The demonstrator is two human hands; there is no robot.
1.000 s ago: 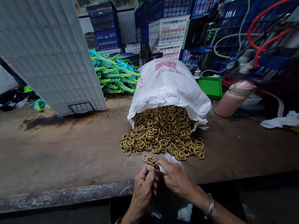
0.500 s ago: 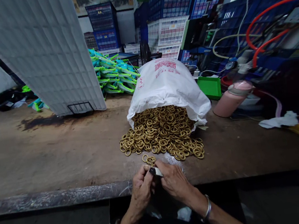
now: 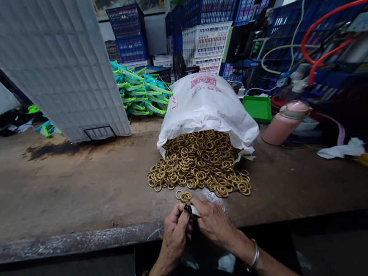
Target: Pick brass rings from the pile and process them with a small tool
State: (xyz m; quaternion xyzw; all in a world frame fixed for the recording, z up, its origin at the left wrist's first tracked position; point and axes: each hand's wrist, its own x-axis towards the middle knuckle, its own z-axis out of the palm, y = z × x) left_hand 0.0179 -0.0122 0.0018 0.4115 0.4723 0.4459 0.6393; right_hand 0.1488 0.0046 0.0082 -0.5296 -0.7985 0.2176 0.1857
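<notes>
My left hand (image 3: 175, 227) is closed in a pinch at the front edge of the table. Facing it, my right hand (image 3: 215, 221) is also closed, its fingertips meeting those of the left. A small black-and-white piece (image 3: 191, 209) shows between them; whether it is held or wrapped round a finger I cannot tell. Just beyond the fingertips lie a few loose brass-coloured rings (image 3: 183, 196). Farther back, a big heap of the same rings (image 3: 201, 163) spills from the mouth of a white woven sack (image 3: 204, 101) with red print, which lies on its side.
A tall pale ribbed panel (image 3: 68, 72) stands on the wooden table (image 3: 58, 196) at left. Behind it is a pile of green-and-blue items (image 3: 143, 93). At right are a green tray (image 3: 258, 108), a pink bottle (image 3: 284, 123) and red hoses (image 3: 311, 54). Stacked crates (image 3: 207, 38) fill the back.
Both hands stay together in nearly the same spot, with only a slight shift of the fingertips. The rings and sack have not moved; the camera view has shifted slightly.
</notes>
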